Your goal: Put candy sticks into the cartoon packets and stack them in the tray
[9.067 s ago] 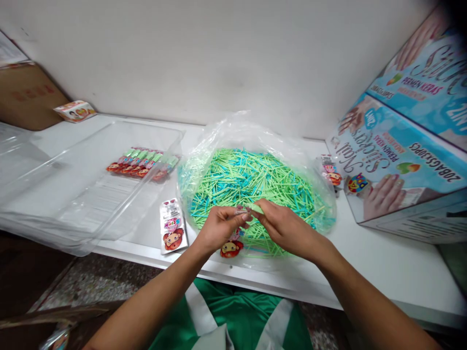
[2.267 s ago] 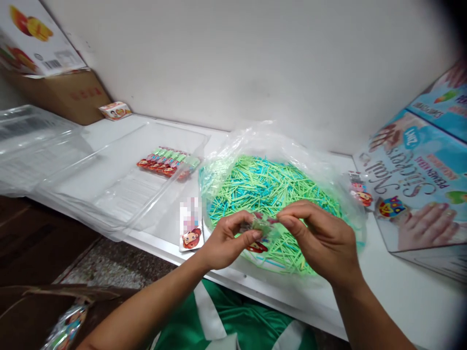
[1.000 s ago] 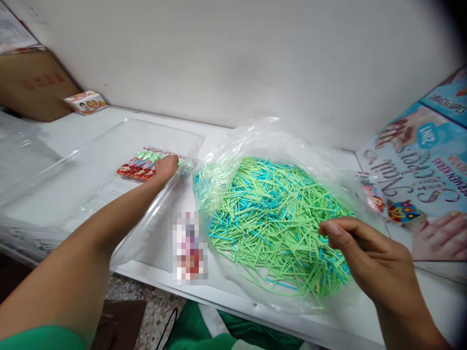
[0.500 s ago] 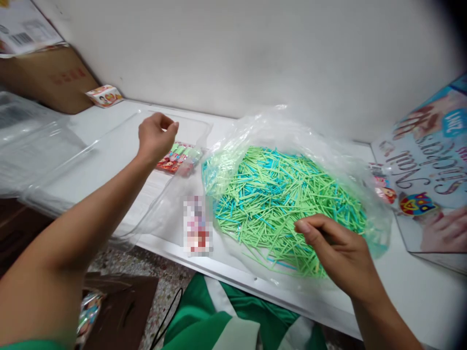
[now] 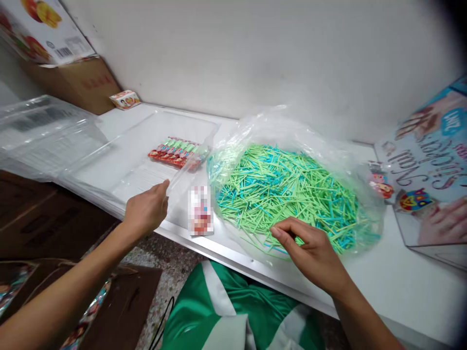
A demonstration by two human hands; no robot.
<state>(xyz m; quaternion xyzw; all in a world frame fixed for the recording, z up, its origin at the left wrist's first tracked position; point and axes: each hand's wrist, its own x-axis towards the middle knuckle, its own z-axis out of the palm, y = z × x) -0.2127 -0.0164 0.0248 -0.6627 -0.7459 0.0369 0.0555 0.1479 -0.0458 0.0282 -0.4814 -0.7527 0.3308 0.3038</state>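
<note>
My left hand [image 5: 146,209] is over the front edge of the clear plastic tray [image 5: 87,163], its fingers drawn together and its inner side turned away. Several small packets [image 5: 178,152] with red printed ends and green parts lie in a row inside that tray. Between tray and sticks, a small printed card [image 5: 201,211], blurred out, lies on the table. Thumb and forefinger of my right hand [image 5: 306,248] meet in a pinch above the near side of a heap of thin green and blue sticks [image 5: 284,194]. I cannot make out anything between those fingertips. An opened clear plastic bag [image 5: 292,124] surrounds the heap.
More clear plastic trays [image 5: 44,129] are at the left. Behind them stand a brown carton [image 5: 80,85] and a small orange-white box [image 5: 125,99]. A nail stickers box [image 5: 430,170] is at the right, with a small packet [image 5: 381,182] beside it. Open cartons [image 5: 127,301] sit below.
My left hand has come back from above the packets toward the table's front edge, uncovering the row. My right hand has shifted slightly left, still pinched. The view has swung a little left.
</note>
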